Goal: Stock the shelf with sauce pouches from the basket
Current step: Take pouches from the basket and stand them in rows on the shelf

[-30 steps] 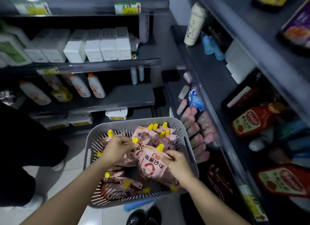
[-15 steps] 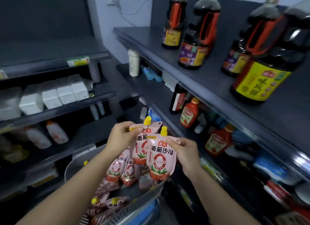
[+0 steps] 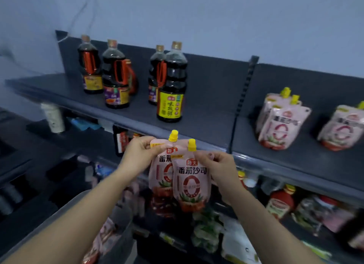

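Two sauce pouches (image 3: 192, 187) vertical, spouts (image 3: 173, 135) up.

Bare left forearm (image 3: 78, 210), bare right forearm (image 3: 262, 224).

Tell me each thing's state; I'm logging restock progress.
Rear pouch: upright, capped, pinched by left hand.
Front pouch: upright, capped, pinched by right hand.
Shelved pouches: standing on top shelf, capped.
Soy sauce bottles: upright, capped.
Basket: holds pouches.
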Available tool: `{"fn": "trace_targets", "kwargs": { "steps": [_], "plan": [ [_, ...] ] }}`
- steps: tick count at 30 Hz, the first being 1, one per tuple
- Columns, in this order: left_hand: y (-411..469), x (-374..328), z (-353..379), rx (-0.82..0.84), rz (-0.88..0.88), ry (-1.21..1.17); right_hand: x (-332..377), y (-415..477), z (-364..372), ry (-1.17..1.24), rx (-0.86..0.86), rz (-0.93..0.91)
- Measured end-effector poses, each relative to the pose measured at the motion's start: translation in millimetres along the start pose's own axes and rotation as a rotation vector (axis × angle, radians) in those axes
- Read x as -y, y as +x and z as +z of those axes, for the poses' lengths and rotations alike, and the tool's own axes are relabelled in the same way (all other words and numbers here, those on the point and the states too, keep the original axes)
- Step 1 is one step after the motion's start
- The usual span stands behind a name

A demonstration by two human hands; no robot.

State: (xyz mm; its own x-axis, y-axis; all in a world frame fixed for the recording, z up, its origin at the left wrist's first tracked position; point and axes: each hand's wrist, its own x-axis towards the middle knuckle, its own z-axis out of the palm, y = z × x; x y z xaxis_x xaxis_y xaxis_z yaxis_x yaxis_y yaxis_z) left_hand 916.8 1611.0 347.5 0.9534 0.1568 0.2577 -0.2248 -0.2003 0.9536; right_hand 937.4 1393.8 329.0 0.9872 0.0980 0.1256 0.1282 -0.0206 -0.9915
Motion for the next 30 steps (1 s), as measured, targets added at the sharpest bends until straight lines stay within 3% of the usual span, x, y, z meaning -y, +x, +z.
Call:
{"fn": "trace_targets", "kwargs": {
  "steps": [9, 15, 22, 30],
  "plan": [
    [21, -73, 150, 0.211, 0.156, -0.036, 54, -35, -158, -0.052, -0.243, -0.186],
    [25, -121, 261, 0.312, 0.228, -0.103, 80, -45, -262, -0.051, -0.312, -0.240],
    [33, -149, 360, 0.256, 0.244, -0.126, 99, -39, -351, -0.011, -0.321, -0.266],
    [67, -157, 424, 0.267, 0.174, -0.120, 96, -9, -398, 0.018, -0.336, -0.249]
  ]
}}
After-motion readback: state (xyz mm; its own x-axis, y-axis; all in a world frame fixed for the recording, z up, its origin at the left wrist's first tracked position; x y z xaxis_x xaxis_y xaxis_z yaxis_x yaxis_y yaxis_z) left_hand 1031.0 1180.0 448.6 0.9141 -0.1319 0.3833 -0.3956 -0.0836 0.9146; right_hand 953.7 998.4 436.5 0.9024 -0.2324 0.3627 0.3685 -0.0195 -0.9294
